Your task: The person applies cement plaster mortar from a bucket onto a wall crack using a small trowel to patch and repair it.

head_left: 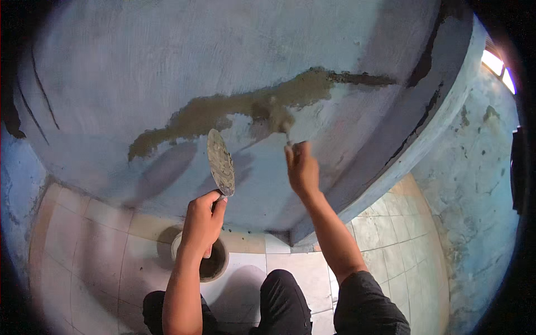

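Note:
My left hand (204, 216) grips the handle of a trowel (221, 162). Its rounded blade points up, smeared with grey mortar, and stands out in front of the wall. My right hand (304, 172) is closed around the short handle of a smaller trowel (281, 119). Motion smears that tool's blade, which lies over the lower edge of a long strip of wet mortar (206, 114). The strip runs across the blue-grey wall (234, 44), rising from lower left to upper right, with ragged edges.
A round bucket (223, 261) stands on the tiled floor (240, 290) below my left hand, partly hidden by my forearm. To the right, a wall edge (446, 120) juts out, with dark cracks beside it. Another stained wall (474, 178) stands beyond. My knees (283, 301) are close to the wall.

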### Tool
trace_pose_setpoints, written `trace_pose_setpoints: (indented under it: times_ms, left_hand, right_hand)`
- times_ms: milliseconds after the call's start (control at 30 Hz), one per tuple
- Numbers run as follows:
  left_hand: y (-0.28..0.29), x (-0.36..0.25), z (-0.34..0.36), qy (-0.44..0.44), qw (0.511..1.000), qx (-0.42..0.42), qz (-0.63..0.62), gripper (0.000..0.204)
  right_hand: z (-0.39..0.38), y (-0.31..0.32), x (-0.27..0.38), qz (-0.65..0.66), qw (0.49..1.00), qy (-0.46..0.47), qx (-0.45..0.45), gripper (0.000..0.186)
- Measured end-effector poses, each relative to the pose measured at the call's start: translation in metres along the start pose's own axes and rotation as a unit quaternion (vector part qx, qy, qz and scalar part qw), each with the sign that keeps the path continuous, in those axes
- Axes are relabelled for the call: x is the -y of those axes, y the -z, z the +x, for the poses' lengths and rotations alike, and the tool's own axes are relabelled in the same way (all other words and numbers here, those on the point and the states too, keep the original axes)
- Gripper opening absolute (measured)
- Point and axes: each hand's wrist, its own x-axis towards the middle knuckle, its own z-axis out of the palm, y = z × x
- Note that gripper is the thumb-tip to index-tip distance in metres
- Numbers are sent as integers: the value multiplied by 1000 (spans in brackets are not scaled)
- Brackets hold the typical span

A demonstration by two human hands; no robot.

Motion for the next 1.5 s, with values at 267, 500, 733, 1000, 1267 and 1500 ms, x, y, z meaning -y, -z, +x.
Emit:
trace_pose_setpoints:
  times_ms: [267,500,733,1000,1267,1500]
  left_hand:
    - [-2,6,4,-26,999,-4,19,21]
    - [0,10,3,4,1000,6,-15,20]
    - [3,8,3,23,999,11,-24,21]
    - [6,5,3,-9,1000,-8,-23,21]
    - [1,19,6,-57,998,-30,-1,20]
    - [4,4,3,17,1000,2,-24,20]
  right_hand:
    - [44,13,-4,51,991,34,-122,29]
    - [-10,-14,6,-13,997,39,65,30]
    - [40,33,-7,-44,998,6,-41,28]
    - [53,58,-41,-62,980,29,-184,29]
    - [39,55,-41,8,976,-28,-214,29]
    - [24,22,-10,21,998,-25,-56,31]
